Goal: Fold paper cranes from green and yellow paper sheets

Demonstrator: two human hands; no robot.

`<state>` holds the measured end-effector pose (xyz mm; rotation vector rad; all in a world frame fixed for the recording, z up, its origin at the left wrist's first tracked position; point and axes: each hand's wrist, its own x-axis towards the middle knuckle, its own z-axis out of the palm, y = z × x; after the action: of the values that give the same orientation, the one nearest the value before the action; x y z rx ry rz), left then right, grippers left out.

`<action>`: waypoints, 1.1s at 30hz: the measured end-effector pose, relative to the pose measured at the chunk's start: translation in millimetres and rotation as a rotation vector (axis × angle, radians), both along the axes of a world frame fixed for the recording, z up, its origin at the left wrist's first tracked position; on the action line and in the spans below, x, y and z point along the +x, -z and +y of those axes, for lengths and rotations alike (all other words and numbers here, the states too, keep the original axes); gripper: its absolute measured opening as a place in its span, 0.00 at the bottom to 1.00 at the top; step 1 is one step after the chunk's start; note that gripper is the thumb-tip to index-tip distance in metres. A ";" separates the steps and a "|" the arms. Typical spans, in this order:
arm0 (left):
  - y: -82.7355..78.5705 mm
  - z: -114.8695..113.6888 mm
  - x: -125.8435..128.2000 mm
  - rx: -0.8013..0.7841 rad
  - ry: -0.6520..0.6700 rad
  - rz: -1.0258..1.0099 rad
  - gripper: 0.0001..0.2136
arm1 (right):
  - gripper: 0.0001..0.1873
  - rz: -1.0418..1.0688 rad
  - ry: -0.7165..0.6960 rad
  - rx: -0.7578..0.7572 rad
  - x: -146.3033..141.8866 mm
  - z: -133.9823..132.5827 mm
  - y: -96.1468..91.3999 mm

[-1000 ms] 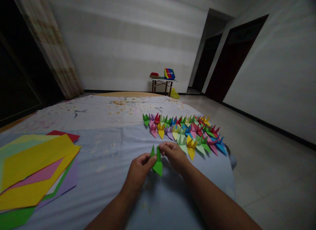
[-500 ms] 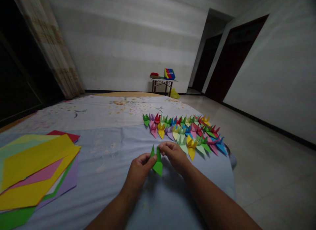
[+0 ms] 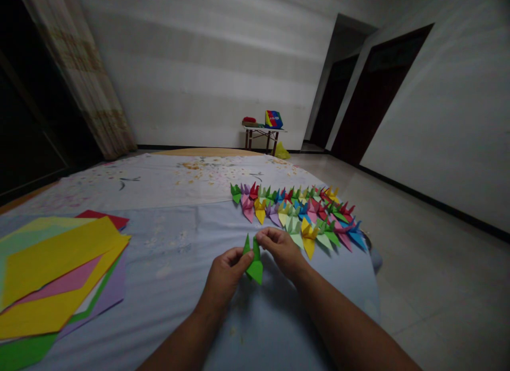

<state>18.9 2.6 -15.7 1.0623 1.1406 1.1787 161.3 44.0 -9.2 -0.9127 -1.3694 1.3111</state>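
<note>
At the left edge of the blue cloth (image 3: 167,307), loose coloured sheets (image 3: 56,254) lie in an overlapping pile, well apart from the hands. Nearer the middle, the left hand (image 3: 227,270) grips the green folded paper (image 3: 255,271) low on its body, thumb on the near face; that firm hold looks right for keeping the layers from sliding. The green piece is between the two hands, its two narrow points upward; whether it touches the cloth, I cannot tell. The right hand (image 3: 281,249) pinches the top of the right-hand point between thumb and fingertips. A small, crisp squeeze there should serve better than a pull, which might tear or skew the tip. Beyond and to the right, finished-looking paper cranes (image 3: 293,210) stand in close rows.
</note>
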 end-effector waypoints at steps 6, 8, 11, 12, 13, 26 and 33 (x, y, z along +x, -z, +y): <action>1.7 2.8 -0.6 0.022 -0.003 0.006 0.13 | 0.18 0.015 0.005 0.022 1.7 5.9 10.2; 1.2 3.5 -1.2 0.025 -0.018 0.010 0.13 | 0.20 0.054 -0.001 -0.033 1.9 8.9 15.0; -0.4 3.0 -2.7 0.032 -0.023 0.006 0.13 | 0.20 0.039 -0.031 -0.061 1.6 9.0 16.4; -0.9 2.7 -3.3 0.037 -0.020 0.008 0.13 | 0.18 0.019 -0.048 -0.054 1.4 7.7 15.1; -1.4 2.4 -3.9 0.043 -0.015 0.012 0.13 | 0.17 0.004 -0.071 -0.050 1.0 5.9 13.3; -0.7 3.2 -4.9 0.124 -0.088 0.195 0.20 | 0.15 0.081 0.004 -0.014 0.3 4.2 5.2; 1.5 4.0 -6.0 0.098 -0.102 0.211 0.21 | 0.14 0.069 0.015 -0.016 -1.1 4.9 2.6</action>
<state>12.9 6.6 -17.2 1.2384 1.3247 1.2336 160.1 48.8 -11.8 -0.8791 -1.2983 1.3324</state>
